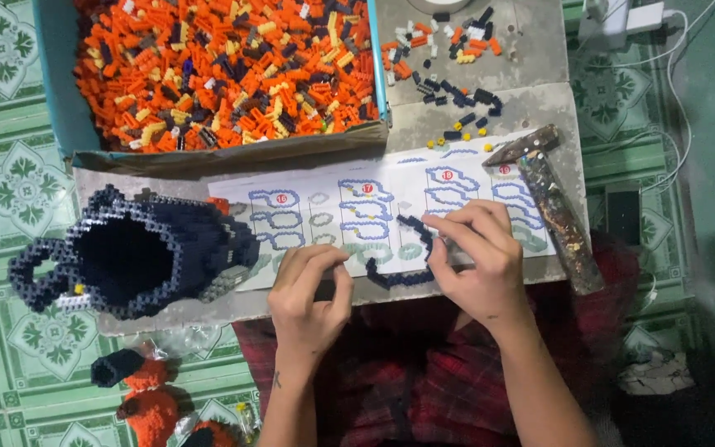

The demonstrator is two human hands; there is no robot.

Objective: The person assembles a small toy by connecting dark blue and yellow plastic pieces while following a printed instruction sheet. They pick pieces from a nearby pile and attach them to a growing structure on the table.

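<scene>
A curved strip of dark blue small bricks (407, 269) lies on a printed instruction sheet (374, 203) on a grey board. My right hand (473, 257) rests over the strip's right end, fingertips pinching it near the top. My left hand (312, 290) presses down at the board's front edge, left of the strip, fingers curled; whether it holds a piece is hidden. A large hollow dark blue brick model (134, 252) lies on its side at the left of the board.
A blue-walled box (59, 99) heaped with orange, dark and yellow bricks stands at the back. Loose bricks (448, 58) lie on the board behind the sheet. A worn hammer (552, 199) lies at the right. Orange model parts (146, 397) sit on the tiled floor.
</scene>
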